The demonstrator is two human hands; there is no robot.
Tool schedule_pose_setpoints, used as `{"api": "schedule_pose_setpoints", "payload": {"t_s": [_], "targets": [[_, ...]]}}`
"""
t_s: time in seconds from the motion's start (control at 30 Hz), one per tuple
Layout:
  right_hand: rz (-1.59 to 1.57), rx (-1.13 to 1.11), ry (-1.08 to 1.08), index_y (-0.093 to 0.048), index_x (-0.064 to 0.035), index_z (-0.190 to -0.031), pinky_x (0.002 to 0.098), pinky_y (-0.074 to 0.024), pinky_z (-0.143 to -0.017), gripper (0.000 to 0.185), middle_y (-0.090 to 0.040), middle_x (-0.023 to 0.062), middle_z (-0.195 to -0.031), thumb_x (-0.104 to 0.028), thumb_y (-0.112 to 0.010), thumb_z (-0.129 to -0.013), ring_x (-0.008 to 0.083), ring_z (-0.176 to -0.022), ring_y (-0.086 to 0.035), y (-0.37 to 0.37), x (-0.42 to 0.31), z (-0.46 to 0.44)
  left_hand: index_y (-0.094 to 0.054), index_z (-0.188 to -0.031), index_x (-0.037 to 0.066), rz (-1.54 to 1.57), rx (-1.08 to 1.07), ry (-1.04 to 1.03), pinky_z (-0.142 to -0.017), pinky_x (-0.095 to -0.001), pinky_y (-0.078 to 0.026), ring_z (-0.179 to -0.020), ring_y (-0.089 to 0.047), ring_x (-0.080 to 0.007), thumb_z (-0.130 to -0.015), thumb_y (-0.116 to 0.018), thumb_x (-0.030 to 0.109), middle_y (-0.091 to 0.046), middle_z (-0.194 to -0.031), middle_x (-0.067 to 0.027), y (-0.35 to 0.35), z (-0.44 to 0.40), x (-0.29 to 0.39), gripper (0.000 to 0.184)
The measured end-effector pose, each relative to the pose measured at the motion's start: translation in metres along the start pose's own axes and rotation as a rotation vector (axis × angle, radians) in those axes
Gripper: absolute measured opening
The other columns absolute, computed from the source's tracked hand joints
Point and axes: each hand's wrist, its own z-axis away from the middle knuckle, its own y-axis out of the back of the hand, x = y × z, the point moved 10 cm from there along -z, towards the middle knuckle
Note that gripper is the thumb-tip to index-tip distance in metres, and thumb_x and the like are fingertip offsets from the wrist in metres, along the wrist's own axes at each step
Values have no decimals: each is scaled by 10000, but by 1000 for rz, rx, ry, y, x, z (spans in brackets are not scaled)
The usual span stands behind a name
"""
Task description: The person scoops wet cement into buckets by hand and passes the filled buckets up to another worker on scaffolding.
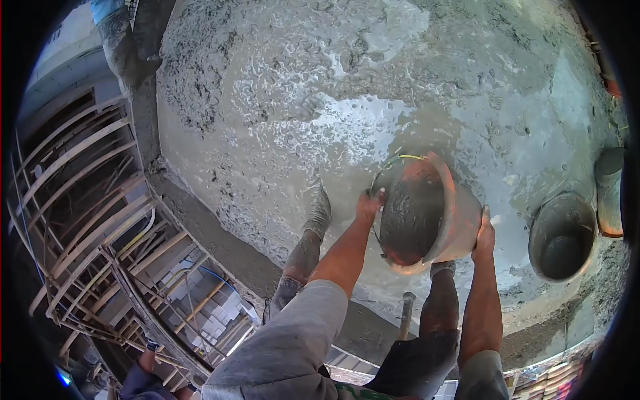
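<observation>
An orange bucket [453, 220], smeared with grey cement, is tilted on its side above the wet concrete [280, 113], its mouth facing left. At the left side of its rim, my left hand [370, 205] has its fingers closed around the bucket's wire handle. My right hand [485, 235] presses against the right side of the bucket near its base, palm on the wall. Wet cement coats the inside of the bucket. Both of my feet stand on the concrete, on either side of the bucket's lower left.
A second bucket [563, 237] stands at the right, with another container [610, 193] beyond it. A pipe stub [407, 313] rises near the slab edge. Wooden scaffolding [87, 193] lies below at the left, where another person [143, 380] is partly visible.
</observation>
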Motion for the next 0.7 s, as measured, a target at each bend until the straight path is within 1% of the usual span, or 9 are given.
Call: {"api": "schedule_pose_setpoints", "payload": {"t_s": [0.07, 0.17, 0.27, 0.33, 0.4, 0.5, 0.57, 0.67, 0.7], "targets": [[-135, -1, -125, -400, -14, -1279, 323, -350, -950, 674, -471, 96, -1253, -537, -448, -856, 219, -1116, -460, 3, 3, 13, -518, -1063, -16, -43, 141, 16, -715, -272, -450, -781, -546, -131, -793, -634, 409, -587, -823, -76, 40, 46, 62, 517], [-254, 30, -110, -393, 14, -1271, 348, -296, -995, 732, -446, 120, -1272, -549, -503, -818, 240, -1153, -425, 24, 16, 7, -537, -1008, 9, 536, -94, -75, -656, -258, -449, -708, -529, -105, -848, -579, 359, -565, -752, -36, 67, 102, 155, 388], [-89, 192, -28, -469, 39, -1198, 379, -372, -920, 706, -490, 158, -1195, -528, -565, -789, 262, -1092, -468, 41, -11, 48, -541, -1027, 28, 321, -345, -266, -663, -258, -451, -705, -531, -106, -875, -544, 313, -558, -742, -38, 79, 167, 229, 323], [2, 234, -16, -514, 44, -1138, 381, -453, -804, 647, -531, 162, -1110, -500, -575, -793, 263, -983, -532, 35, -24, 71, -544, -1059, 51, 80, -474, -410, -614, -329, -479, -629, -576, -170, -871, -540, 321, -561, -705, -43, 66, 239, 274, 330], [94, 241, 4, -529, 48, -1105, 361, -470, -730, 613, -559, 147, -1037, -489, -552, -811, 238, -891, -559, 12, -36, 97, -520, -1101, 58, 50, -269, -879, -615, -387, -485, -626, -606, -299, -828, -583, 327, -609, -791, -133, 50, 274, 289, 389], [113, 270, 72, -559, 42, -1023, 317, -485, -618, 577, -594, 112, -845, -496, -544, -814, 181, -727, -579, 2, -55, 110, -536, -1070, 57, -66, -199, -716, -617, -354, -466, -687, -612, -291, -797, -628, 288, -616, -780, -133, 34, 269, 287, 369], [60, 243, 45, -568, 23, -964, 266, -475, -558, 576, -581, 61, -651, -532, -506, -823, 117, -603, -562, 8, -27, 104, -550, -1038, 54, -186, -349, -684, -592, -361, -463, -645, -594, -323, -777, -646, 281, -615, -755, -138, 29, 252, 290, 359], [-343, 95, 51, -458, -6, -1177, 377, -436, -829, 705, -547, 132, -988, -615, -404, -826, 216, -899, -532, -18, 9, 79, -576, -975, 49, -50, -414, -609, -578, -354, -461, -612, -584, -287, -777, -647, 289, -614, -718, -116, 55, 232, 269, 319], [-472, -212, -7, -432, -29, -1215, 380, -403, -877, 684, -506, 123, -1085, -600, -378, -842, 230, -980, -493, -43, 21, 75, -585, -952, 47, 36, -430, -586, -578, -349, -460, -606, -584, -262, -783, -642, 294, -615, -705, -104, 64, 226, 263, 305]]}}
